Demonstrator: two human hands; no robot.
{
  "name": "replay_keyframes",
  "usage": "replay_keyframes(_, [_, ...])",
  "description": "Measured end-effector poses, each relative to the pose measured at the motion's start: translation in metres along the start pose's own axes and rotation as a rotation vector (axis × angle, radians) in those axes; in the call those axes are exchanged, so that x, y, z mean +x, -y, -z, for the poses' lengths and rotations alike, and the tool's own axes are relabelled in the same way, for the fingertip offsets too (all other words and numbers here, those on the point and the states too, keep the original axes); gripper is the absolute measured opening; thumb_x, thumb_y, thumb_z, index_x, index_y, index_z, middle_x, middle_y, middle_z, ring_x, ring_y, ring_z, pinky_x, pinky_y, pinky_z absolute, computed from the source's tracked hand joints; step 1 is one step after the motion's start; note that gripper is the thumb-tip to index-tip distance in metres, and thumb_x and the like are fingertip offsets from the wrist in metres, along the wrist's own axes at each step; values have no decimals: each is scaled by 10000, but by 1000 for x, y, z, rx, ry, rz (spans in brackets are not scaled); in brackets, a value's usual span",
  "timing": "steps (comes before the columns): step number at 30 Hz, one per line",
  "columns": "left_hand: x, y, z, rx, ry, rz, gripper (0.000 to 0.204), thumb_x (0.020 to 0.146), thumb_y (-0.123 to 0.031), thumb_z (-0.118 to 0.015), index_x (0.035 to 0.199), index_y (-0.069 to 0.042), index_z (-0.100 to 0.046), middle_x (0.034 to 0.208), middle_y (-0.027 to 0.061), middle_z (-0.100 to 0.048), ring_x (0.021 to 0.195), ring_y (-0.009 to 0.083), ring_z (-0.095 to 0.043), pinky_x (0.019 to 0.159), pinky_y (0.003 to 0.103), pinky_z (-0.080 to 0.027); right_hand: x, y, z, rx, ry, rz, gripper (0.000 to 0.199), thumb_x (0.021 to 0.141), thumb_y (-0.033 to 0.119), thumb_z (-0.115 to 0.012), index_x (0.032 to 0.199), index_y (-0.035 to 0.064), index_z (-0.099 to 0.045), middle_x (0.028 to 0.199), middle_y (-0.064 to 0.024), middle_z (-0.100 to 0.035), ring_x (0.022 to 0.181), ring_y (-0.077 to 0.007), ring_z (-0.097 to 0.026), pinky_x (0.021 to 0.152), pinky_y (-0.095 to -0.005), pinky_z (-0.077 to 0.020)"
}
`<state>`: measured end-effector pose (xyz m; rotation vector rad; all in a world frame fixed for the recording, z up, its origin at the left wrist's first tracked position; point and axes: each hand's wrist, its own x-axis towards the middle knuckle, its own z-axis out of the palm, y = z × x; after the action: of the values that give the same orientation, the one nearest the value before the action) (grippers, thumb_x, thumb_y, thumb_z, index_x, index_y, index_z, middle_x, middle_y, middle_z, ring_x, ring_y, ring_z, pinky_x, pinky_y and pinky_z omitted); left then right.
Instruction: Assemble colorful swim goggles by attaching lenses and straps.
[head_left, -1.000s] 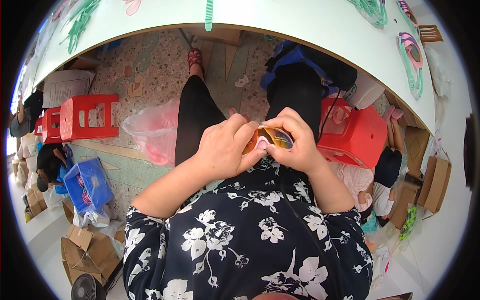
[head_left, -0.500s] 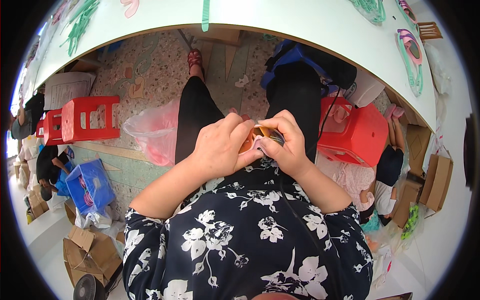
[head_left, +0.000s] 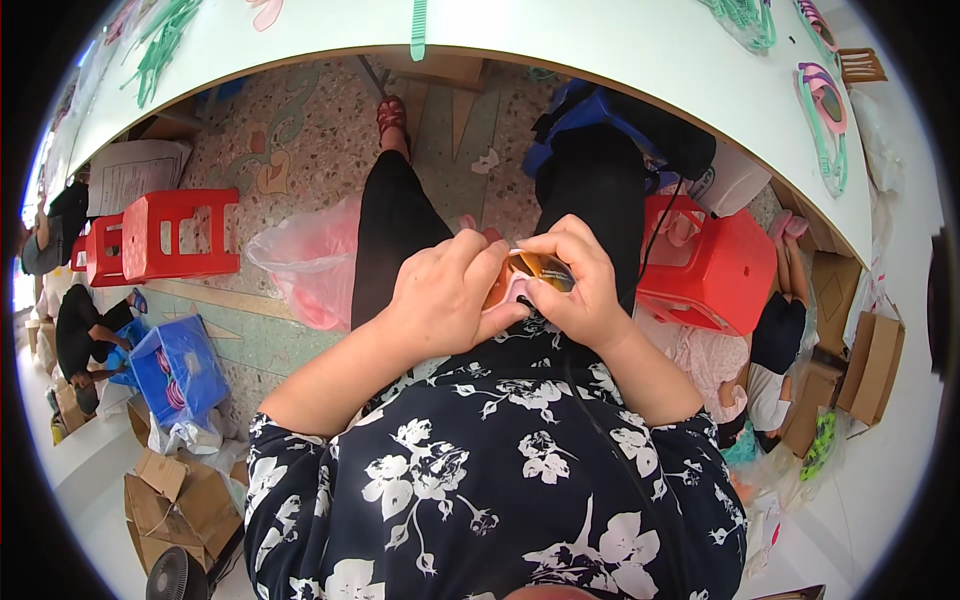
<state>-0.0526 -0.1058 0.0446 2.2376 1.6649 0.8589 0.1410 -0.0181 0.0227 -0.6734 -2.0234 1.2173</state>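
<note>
Both hands meet over my lap on a small pair of glasses (head_left: 530,270) with a pink frame and orange-brown lenses. My left hand (head_left: 445,295) wraps its left side with fingers curled over the frame. My right hand (head_left: 578,280) pinches the right side, thumb under and fingers over the top. Most of the glasses is hidden between the fingers. I sit in black trousers and a black floral top, facing a white table (head_left: 620,50).
Red plastic stools stand at left (head_left: 165,235) and right (head_left: 710,265). A pink plastic bag (head_left: 305,265) lies on the floor by my left leg. On the table lie green frames (head_left: 825,105). Other people sit at left (head_left: 75,335) and right (head_left: 775,350), among cardboard boxes (head_left: 175,495).
My hands have stayed together on the glasses and shifted slightly. The fingers have closed over more of the lenses than a second ago.
</note>
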Motion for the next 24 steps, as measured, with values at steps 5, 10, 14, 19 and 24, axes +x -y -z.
replay_keyframes(5, [2,4,2,-7,-51,-41,553,768,-341,-756,1195,-32,-588,981,110,-575,752,271,-618,658,359,-513,1,-2,-7,-101,-48,74,342,754,174,-738,1034,-9,-667,859,-107,-583,769,-208,-564,674,-299,-464])
replay_keyframes(10, [4,13,0,-159,-98,-2,436,798,-238,-735,1159,-30,-607,1023,130,-584,873,298,-597,768,392,-499,13,3,2,-240,-31,231,393,746,214,-773,1053,-5,-662,848,-113,-593,708,-214,-573,610,-298,-471])
replay_keyframes(14, [4,12,-11,-228,-158,52,370,812,-193,-723,1134,-38,-625,1041,131,-586,932,304,-566,830,406,-465,5,-3,-5,-300,-102,257,413,742,231,-778,1057,-7,-659,847,-116,-592,670,-210,-579,570,-292,-472])
replay_keyframes(19, [3,9,-24,-230,-238,94,313,829,-170,-705,1107,-43,-637,1029,112,-596,929,291,-560,816,393,-462,7,1,-5,-360,-114,300,454,694,207,-785,1071,-8,-654,844,-112,-586,660,-216,-576,566,-294,-472])
replay_keyframes(24, [7,5,-22,-277,-244,153,252,834,-171,-709,1047,-45,-663,971,90,-617,916,274,-567,806,380,-460,5,2,-4,-357,-76,288,491,628,154,-784,1075,-6,-655,828,-109,-574,648,-220,-569,563,-296,-470])
